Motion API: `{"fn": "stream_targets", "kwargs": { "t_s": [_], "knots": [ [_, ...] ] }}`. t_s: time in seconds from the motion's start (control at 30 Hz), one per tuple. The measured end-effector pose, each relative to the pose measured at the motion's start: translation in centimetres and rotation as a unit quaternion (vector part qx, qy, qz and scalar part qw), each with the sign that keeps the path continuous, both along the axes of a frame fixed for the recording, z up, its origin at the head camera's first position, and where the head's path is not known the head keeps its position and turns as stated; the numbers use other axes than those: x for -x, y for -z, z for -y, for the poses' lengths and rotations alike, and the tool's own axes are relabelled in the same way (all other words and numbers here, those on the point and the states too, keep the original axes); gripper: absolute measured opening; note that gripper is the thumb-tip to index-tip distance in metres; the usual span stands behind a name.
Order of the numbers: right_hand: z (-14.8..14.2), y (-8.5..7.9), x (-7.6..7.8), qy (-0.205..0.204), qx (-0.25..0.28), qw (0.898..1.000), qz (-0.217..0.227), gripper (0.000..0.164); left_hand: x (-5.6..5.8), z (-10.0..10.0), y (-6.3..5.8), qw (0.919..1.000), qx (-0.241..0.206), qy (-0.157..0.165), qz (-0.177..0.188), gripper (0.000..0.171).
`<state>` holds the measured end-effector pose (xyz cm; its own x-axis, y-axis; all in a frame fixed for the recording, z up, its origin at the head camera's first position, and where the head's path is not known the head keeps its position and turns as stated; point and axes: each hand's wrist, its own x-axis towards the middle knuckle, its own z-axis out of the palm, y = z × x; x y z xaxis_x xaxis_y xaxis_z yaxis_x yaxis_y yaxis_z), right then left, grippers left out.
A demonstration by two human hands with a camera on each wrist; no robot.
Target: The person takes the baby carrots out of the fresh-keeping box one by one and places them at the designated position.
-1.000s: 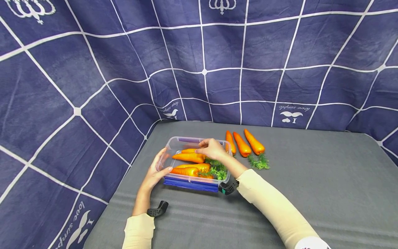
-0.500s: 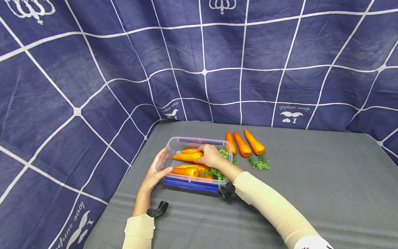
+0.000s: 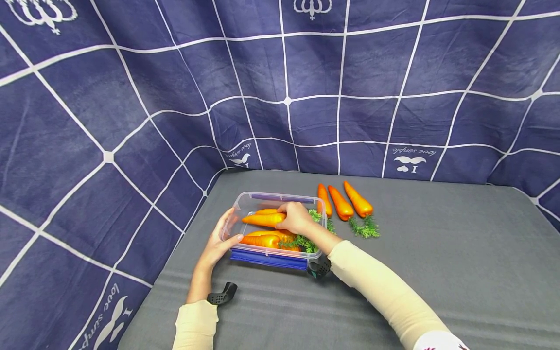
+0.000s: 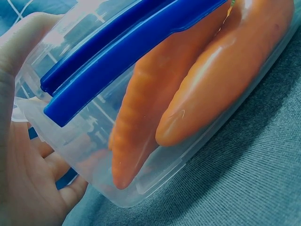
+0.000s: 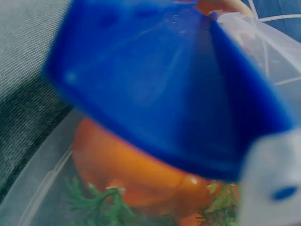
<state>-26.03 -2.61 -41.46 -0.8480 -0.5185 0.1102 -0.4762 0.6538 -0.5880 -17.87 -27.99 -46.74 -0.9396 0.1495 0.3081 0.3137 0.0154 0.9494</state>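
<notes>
3 loose carrots (image 3: pixel 341 203) lie on the bench (image 3: pixel 446 253), at the right end of the clear box (image 3: pixel 234 226).

Compared with 1 second ago, the right hand (image 3: pixel 299 218) sits lower inside the clear box, its fingers around the thick end of the held carrot (image 3: pixel 262 220) instead of above it; against 0.5 seconds ago, almost nothing differs. To judge by that, the reach is over and the work is now at handling this carrot in the box; I cannot tell whether it is being set down or taken up.

The held carrot lies in the far half of the box, tip toward the left end, pinched between thumb and fingers, though the hand hides the exact contact. Beyond it, part of another far carrot (image 3: pixel 266 212) shows.

Near carrots (image 3: pixel 260 241) lie along the box's near wall, with green fronds (image 3: pixel 309 244) toward its right end.

The left hand (image 3: pixel 218 244) grips the box's left end, thumb over the near corner, other fingers against the outer wall, probably steadying it. A blue flap (image 3: pixel 269 260) runs along the near side of the box.
</notes>
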Motion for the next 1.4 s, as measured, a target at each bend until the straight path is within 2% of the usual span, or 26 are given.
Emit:
{"fn": "stream_targets", "kwargs": {
  "t_s": [0.27, 0.5, 0.73, 0.93, 1.2, 1.4],
  "knots": [
    [-0.9, -1.1, -0.1, 0.029, 0.053, 0.998, 0.035, 0.041, 0.3, 0.0, 0.2, 0.9998, -0.002, 0.014, -0.012, 0.078],
    [-1.8, -2.2, -0.3, 0.058, 0.102, 0.991, 0.064, 0.040, 0.3, 0.0, 0.1, 1.0000, 0.001, 0.004, -0.007, 0.078],
    [-2.8, -3.2, -0.3, 0.090, 0.134, 0.986, 0.052, 0.042, 0.3, 0.0, 0.1, 1.0000, -0.002, 0.007, -0.003, 0.079],
    [-3.9, -3.6, -0.3, 0.097, 0.195, 0.973, 0.071, 0.043, 0.3, -0.1, 0.2, 0.9995, -0.015, 0.020, -0.019, 0.078],
    [-5.8, -4.3, 0.0, 0.132, 0.221, 0.964, 0.062, 0.044, 0.0, -0.1, 0.1, 0.9992, -0.018, 0.018, -0.032, 0.077],
    [-7.8, -4.3, 0.2, 0.148, 0.283, 0.942, 0.102, 0.043, 0.0, -0.1, 0.1, 0.9995, -0.014, 0.013, -0.026, 0.078]
  ]
}}
